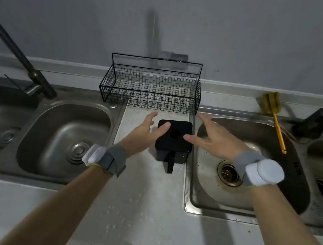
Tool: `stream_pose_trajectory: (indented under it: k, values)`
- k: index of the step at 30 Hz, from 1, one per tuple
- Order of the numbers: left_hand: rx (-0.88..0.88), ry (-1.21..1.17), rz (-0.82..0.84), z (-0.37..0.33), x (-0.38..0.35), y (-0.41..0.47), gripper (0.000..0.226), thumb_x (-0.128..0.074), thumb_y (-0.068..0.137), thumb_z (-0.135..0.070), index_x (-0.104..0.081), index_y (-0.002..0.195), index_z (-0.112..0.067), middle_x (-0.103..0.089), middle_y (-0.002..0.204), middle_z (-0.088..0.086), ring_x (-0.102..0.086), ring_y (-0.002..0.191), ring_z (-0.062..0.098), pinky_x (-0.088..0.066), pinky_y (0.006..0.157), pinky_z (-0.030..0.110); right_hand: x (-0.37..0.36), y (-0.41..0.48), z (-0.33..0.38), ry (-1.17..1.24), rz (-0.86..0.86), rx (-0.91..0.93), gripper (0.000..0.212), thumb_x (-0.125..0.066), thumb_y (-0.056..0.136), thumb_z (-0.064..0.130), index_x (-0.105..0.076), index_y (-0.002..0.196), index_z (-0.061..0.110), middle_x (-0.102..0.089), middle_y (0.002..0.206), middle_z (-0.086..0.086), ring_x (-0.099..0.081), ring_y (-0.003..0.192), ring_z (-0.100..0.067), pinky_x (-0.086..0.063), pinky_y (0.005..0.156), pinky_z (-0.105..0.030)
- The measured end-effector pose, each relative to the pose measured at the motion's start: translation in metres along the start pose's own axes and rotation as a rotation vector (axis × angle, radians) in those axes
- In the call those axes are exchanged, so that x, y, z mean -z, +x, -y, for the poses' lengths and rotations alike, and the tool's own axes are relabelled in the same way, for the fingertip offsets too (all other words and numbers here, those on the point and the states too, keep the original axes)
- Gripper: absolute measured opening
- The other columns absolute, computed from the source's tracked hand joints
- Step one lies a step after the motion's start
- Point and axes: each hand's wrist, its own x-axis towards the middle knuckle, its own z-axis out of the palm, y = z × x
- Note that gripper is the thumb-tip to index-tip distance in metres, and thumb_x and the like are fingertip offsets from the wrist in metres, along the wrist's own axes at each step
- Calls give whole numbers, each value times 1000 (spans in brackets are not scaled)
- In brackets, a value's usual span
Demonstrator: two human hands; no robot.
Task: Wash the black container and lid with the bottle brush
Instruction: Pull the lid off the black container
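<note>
A square black container (168, 156) with its black lid (175, 136) on top stands on the counter strip between two sinks, a black tab hanging down its front. My left hand (147, 129) hovers at its left side, fingers spread, thumb over the lid's left edge. On the other side my right hand (213, 139) is spread too, its thumb reaching over the lid's right part. Neither hand grips anything. A yellow bottle brush (274, 114) lies at the back rim of the right sink, handle pointing toward me.
A black wire basket (151, 90) stands behind the container against the wall. Steel sinks (62, 139) (250, 198) flank the counter strip, each with a dark tap (35, 76) (316, 121). Water drops dot the counter (139, 215) in front.
</note>
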Motion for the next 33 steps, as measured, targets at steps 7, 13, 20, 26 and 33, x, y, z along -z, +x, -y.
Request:
stream_pose_trajectory:
  k: [7,13,20,26,33]
  values:
    - [125,-116,41,13,-7,4,85,-62,93,-48,-11,158,-28,-26,161,7,-36,140,21,-37,96,30,-23,19,-7,24,14,5,98,-60,93,57,-3,163,18,-15,170,-7,-18,156,-23,-20,123,-38]
    - [80,-69,107,25,-7,9,101,-79,81,-36,-15,158,-25,-35,158,3,-43,139,22,-42,108,36,-36,28,-7,138,50,31,120,-78,76,59,-4,162,20,-18,168,-1,-22,154,-21,-26,124,-43]
    - [-47,-49,165,33,-8,10,94,-84,77,-12,-27,148,-33,-46,140,-6,-46,130,16,-47,85,11,-43,33,-10,138,41,21,134,-91,69,38,2,162,15,-10,169,-4,-14,155,-20,-18,125,-35]
    - [-112,96,91,35,-5,9,85,-84,77,-20,-31,139,-46,-45,132,-25,-40,138,26,-38,114,47,-44,32,-8,108,10,27,131,-91,69,40,-1,162,16,-14,169,-4,-19,154,-22,-21,125,-38]
    - [-157,196,31,27,-1,5,91,-84,76,-31,-30,148,-42,-44,132,-24,-41,137,26,-42,107,56,-38,32,-5,98,-8,48,129,-90,70,42,-3,163,19,-13,170,-3,-18,155,-22,-22,125,-43]
